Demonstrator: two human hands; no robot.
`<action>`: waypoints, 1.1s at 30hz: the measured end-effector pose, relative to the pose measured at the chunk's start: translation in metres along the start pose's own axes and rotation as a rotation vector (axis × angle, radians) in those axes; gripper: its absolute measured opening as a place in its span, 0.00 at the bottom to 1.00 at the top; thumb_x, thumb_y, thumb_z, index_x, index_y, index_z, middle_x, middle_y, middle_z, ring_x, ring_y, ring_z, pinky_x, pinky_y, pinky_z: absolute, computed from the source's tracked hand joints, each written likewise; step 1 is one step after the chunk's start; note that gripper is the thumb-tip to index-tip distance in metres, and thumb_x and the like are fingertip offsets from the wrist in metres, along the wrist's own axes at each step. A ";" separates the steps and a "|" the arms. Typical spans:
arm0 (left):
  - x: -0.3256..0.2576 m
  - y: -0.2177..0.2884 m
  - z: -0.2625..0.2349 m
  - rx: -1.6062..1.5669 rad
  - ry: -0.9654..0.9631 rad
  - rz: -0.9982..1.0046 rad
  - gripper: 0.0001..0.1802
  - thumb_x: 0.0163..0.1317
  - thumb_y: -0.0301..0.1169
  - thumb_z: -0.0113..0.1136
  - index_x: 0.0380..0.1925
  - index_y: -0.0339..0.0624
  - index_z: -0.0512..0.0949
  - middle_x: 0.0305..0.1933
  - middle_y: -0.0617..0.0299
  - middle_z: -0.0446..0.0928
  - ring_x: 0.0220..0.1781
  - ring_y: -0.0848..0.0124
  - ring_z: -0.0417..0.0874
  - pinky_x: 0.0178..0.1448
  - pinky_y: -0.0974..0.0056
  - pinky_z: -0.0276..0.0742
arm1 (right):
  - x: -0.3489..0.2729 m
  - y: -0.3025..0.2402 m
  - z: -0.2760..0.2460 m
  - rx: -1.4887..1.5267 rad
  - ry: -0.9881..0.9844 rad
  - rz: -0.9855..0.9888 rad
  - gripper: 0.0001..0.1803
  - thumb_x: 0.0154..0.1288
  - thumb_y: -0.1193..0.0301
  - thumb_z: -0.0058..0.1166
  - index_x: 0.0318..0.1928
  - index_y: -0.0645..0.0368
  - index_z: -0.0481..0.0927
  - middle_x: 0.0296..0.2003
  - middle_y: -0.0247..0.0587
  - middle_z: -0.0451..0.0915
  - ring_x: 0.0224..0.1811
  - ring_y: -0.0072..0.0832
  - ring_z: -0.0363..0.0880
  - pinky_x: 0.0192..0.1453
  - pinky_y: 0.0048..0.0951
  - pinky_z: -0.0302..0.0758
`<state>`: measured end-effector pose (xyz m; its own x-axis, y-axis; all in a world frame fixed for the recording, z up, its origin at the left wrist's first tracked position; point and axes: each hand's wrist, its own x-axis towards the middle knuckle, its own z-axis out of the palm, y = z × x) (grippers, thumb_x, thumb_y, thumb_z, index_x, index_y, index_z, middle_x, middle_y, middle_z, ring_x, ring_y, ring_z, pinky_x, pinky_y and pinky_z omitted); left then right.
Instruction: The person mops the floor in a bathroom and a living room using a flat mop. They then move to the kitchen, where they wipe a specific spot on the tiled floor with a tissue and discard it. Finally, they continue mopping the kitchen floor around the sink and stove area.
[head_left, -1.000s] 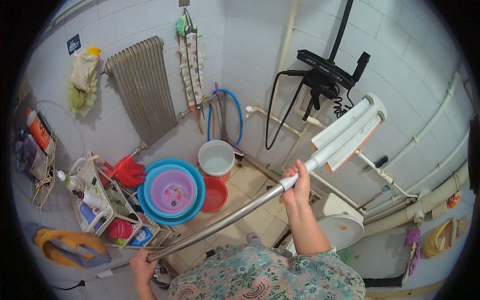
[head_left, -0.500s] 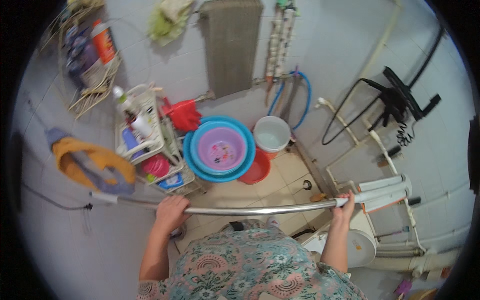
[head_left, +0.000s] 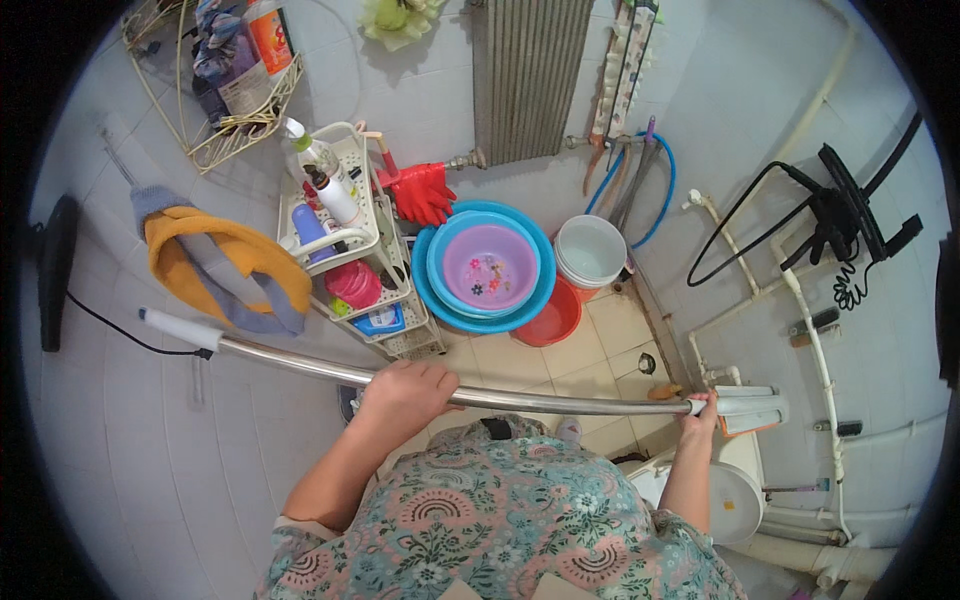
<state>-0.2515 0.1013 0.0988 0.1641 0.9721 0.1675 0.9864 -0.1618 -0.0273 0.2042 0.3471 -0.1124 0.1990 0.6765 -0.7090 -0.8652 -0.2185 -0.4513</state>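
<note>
A long silver metal pole [head_left: 560, 404] crosses in front of my waist, its left end raised a little. At that end is a pale grip [head_left: 178, 328]. The right end carries a white head with an orange edge [head_left: 752, 408], which looks like a mop head. My left hand [head_left: 408, 392] is closed over the pole left of its middle. Close to the white head, my right hand [head_left: 699, 415] grips the pole by its pale collar. Its fingers are partly hidden behind the pole.
Nested basins [head_left: 490, 265] stand ahead, beside a white bucket [head_left: 591, 250] and a red basin [head_left: 553, 316]. A tiered rack [head_left: 345, 245] with bottles and red gloves [head_left: 421, 193] is left of them. A yellow-grey cloth [head_left: 215, 250] hangs leftward; pipes [head_left: 808, 330] and a toilet [head_left: 733, 500] are right.
My view has turned, so the room sits further right and lower left wall shows more. My left hand is nearer my right along the pole, whose left end has risen.
</note>
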 end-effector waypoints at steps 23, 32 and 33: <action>0.141 0.125 0.021 0.649 -0.212 0.204 0.25 0.50 0.29 0.50 0.52 0.41 0.71 0.19 0.66 0.69 0.20 0.73 0.74 0.24 0.69 0.68 | 0.023 0.194 0.052 -0.105 0.051 0.588 0.07 0.57 0.68 0.45 0.23 0.53 0.67 0.22 0.37 0.70 0.25 0.31 0.69 0.26 0.33 0.70; 0.166 0.128 0.096 0.485 -0.242 0.330 0.26 0.52 0.31 0.51 0.54 0.41 0.68 0.27 0.64 0.72 0.27 0.71 0.75 0.28 0.69 0.70 | -0.002 0.222 0.069 -0.292 -0.120 0.663 0.06 0.54 0.71 0.49 0.32 0.58 0.69 0.26 0.40 0.71 0.27 0.31 0.71 0.29 0.32 0.73; 0.172 0.128 0.095 0.438 -0.247 0.353 0.23 0.52 0.33 0.51 0.51 0.41 0.70 0.30 0.65 0.71 0.35 0.70 0.76 0.37 0.65 0.73 | 0.003 0.223 0.070 -0.339 -0.135 0.605 0.07 0.54 0.71 0.49 0.33 0.59 0.69 0.27 0.40 0.71 0.27 0.31 0.72 0.29 0.32 0.73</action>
<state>-0.0965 0.2640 0.0309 0.4248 0.8915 -0.1574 0.7725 -0.4476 -0.4505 -0.0198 0.3493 -0.1771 -0.3494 0.4439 -0.8252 -0.6103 -0.7761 -0.1590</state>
